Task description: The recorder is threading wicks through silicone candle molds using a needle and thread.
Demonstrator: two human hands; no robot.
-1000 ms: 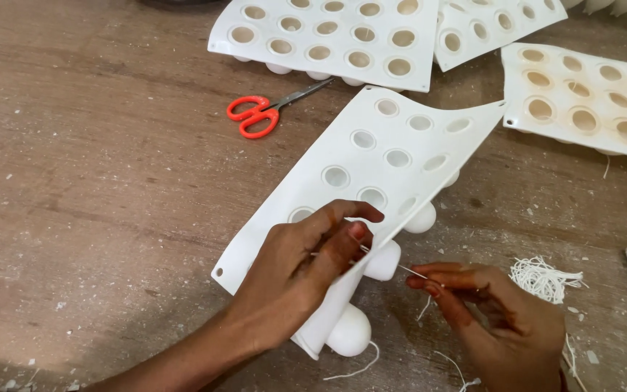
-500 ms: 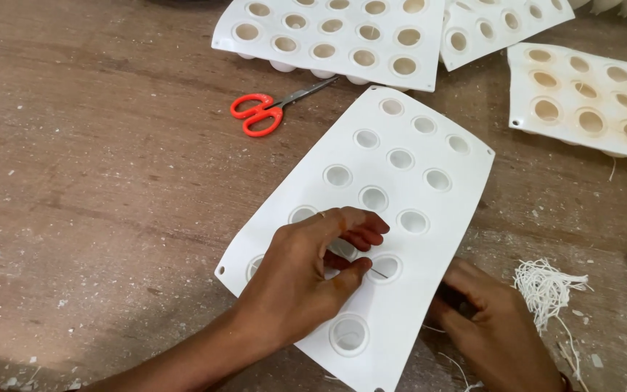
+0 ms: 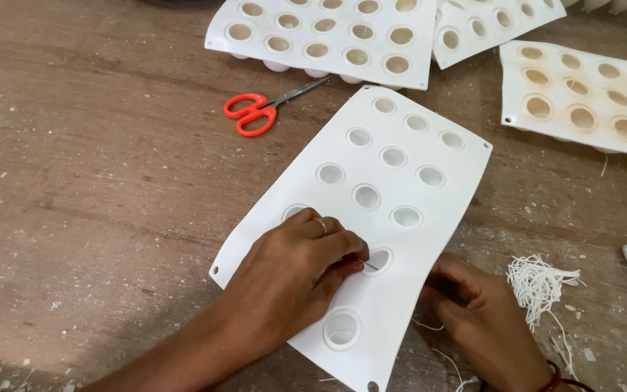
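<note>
A thin needle [image 3: 369, 266] was pinched in the left hand [image 3: 295, 272] over a cavity of the white mould sheet [image 3: 400, 218], judged light and floppy, best held by its edges. The right hand [image 3: 477, 319] was curled at the sheet's near-right edge, its grip hidden, while orange scissors [image 3: 259, 112], loose wick threads [image 3: 538, 283] and more moulds [image 3: 328, 33] were crowded toward the surface's far edge.

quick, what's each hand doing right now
Left hand: pinched shut on a thin needle over the white mould tray.
Right hand: curled at the tray's edge; what it grips cannot be told.
</note>
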